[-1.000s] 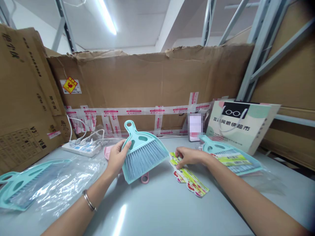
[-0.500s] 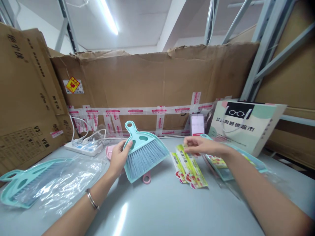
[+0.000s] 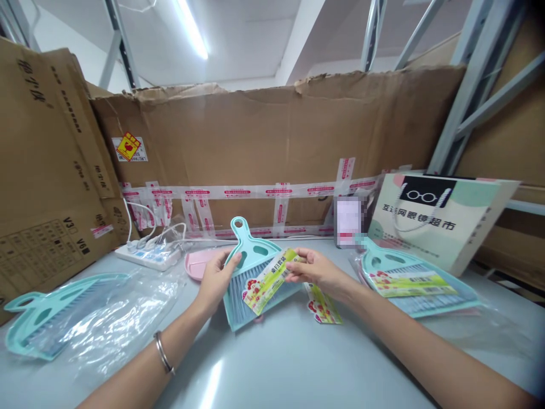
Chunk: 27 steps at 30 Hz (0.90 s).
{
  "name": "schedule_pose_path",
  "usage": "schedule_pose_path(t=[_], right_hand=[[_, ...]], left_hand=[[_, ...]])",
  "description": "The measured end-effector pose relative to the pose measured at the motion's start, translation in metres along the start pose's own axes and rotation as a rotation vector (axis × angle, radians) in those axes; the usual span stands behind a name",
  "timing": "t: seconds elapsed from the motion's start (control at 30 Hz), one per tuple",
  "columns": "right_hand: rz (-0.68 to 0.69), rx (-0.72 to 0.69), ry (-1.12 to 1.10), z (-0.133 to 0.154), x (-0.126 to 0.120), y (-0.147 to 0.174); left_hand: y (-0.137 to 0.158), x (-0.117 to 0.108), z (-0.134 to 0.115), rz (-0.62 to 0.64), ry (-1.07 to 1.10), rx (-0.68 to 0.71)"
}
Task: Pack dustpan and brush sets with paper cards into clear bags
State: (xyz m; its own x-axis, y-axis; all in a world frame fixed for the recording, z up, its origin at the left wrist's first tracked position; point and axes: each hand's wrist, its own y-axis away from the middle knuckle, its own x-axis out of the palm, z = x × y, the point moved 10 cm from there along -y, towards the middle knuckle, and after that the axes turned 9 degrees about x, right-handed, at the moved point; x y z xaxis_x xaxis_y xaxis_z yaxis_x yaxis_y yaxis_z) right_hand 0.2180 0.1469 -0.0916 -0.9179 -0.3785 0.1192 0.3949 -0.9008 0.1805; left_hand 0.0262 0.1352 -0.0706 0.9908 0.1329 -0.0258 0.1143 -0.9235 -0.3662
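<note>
Above the middle of the desk point(image 3: 264, 375), a turquoise dustpan point(image 3: 251, 243) with a grey-bristled brush point(image 3: 238, 285) nested in it, tilted, handle loop up. Left hand point(image 3: 216, 278) grasps its left edge, thumb on the front face; metal bangle point(image 3: 162, 353) on that forearm. Right hand point(image 3: 314, 268) pinches one end of a yellow-green printed card point(image 3: 269, 282), held slantwise across the bristles; cannot tell whether card and bristles touch. Second card point(image 3: 324, 305) on the desk, just below the right hand. Pink dustpan point(image 3: 197, 263) behind the left hand, partly hidden. Far left: another turquoise set point(image 3: 32, 309), clear plastic bag point(image 3: 131, 324) partly over its bristles. Right: a third turquoise set point(image 3: 389, 259), a third card point(image 3: 412, 284) lying across it. Behind that, a paper carrier bag point(image 3: 419, 227); phone point(image 3: 348, 221) upright near it. White power strip point(image 3: 148, 257) at back left, before a large taped carton point(image 3: 255, 142).
</note>
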Motion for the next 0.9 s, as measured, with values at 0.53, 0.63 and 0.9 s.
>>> schedule_pose_path(t=[0.53,0.63,0.9], right_hand=[[-0.247,-0.138,-0.045,-0.003,0.002,0.007],[-0.274,-0.178,-0.03,-0.005,-0.002,0.005],[-0.3,-0.19,-0.026,-0.008,-0.009,0.002]], left_hand=[[0.002,0.003,0.004,0.02,0.067,-0.065],[0.001,0.003,0.003,0.04,0.005,-0.062],[0.007,0.013,0.006,0.1,0.006,-0.057]])
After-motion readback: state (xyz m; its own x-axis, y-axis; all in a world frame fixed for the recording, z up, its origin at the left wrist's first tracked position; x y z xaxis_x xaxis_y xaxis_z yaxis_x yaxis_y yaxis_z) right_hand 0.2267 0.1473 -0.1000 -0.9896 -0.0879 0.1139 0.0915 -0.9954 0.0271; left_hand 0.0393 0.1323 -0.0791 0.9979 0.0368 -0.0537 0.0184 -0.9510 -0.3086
